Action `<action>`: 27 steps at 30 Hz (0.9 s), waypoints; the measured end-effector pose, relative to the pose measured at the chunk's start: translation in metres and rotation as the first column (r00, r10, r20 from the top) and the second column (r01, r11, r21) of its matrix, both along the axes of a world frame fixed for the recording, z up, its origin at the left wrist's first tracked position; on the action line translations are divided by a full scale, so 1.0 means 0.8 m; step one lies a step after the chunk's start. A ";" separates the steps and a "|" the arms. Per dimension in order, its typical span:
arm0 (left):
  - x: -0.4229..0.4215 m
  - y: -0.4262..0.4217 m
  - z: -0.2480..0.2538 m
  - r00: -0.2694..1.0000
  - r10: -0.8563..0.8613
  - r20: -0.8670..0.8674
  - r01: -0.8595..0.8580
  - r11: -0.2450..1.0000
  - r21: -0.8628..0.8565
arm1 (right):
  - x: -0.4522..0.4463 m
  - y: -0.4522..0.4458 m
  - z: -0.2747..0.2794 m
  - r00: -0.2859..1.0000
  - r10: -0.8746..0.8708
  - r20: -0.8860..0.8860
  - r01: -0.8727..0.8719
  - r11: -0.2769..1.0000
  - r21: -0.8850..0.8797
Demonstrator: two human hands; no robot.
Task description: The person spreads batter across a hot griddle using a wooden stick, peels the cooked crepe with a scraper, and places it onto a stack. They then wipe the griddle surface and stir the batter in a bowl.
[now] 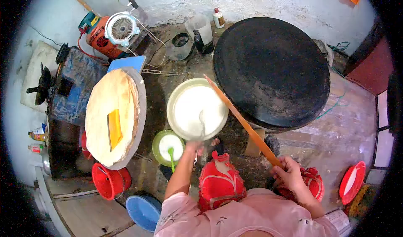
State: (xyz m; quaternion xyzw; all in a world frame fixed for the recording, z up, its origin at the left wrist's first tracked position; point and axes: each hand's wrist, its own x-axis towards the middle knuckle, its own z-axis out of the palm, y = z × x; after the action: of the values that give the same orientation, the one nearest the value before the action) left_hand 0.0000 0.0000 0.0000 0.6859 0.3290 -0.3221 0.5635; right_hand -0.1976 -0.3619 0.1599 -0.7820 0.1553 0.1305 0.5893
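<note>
In the head view, a wide basin [169, 115] of white batter [193, 105] stands in front of me. My left hand [194, 149] is closed around the handle of a metal ladle [202, 126], whose bowl end dips into the batter. My right hand [289, 173] grips the lower end of a long wooden spatula [252, 132]. The spatula slants up and left, its tip over the basin's rim. Beyond it lies a large round black griddle [273, 71], its top bare. Left of the ladle is a smaller green bowl [156, 151] of white liquid with a green spoon [171, 155].
A stack of round flatbreads [105, 82] with a yellow scraper [114, 130] on top stands at left. Below it are a red bucket [100, 182] and a blue basin [142, 209]. A fan [121, 28] and gas cylinder [98, 42] stand behind. A red basin [350, 182] sits far right.
</note>
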 end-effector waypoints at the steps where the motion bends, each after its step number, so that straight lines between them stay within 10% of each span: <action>1: 0.002 0.009 0.001 0.991 0.021 -0.131 -0.051 0.971 -0.234 | 0.003 0.001 0.000 1.000 -0.019 0.021 0.019 0.999 0.044; 5: -0.010 0.005 0.049 0.960 0.059 -0.272 -0.225 0.740 -0.634 | 0.017 0.008 0.038 0.976 -0.201 -0.081 0.217 0.922 0.320; 17: -0.047 0.040 0.288 0.950 0.281 0.137 -0.164 0.820 -0.548 | 0.012 0.016 0.043 0.966 -0.250 -0.068 0.257 0.886 0.387; 27: -0.020 0.017 0.218 0.943 0.312 0.119 -0.147 0.707 -0.692 | 0.022 0.006 0.050 0.951 -0.306 -0.044 0.298 0.868 0.397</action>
State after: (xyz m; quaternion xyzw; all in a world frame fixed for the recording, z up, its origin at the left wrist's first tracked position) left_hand -0.0160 0.0140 0.1742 0.4206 0.2065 -0.2653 0.8427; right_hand -0.1800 -0.3571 0.1997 -0.6127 0.2396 0.0578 0.7509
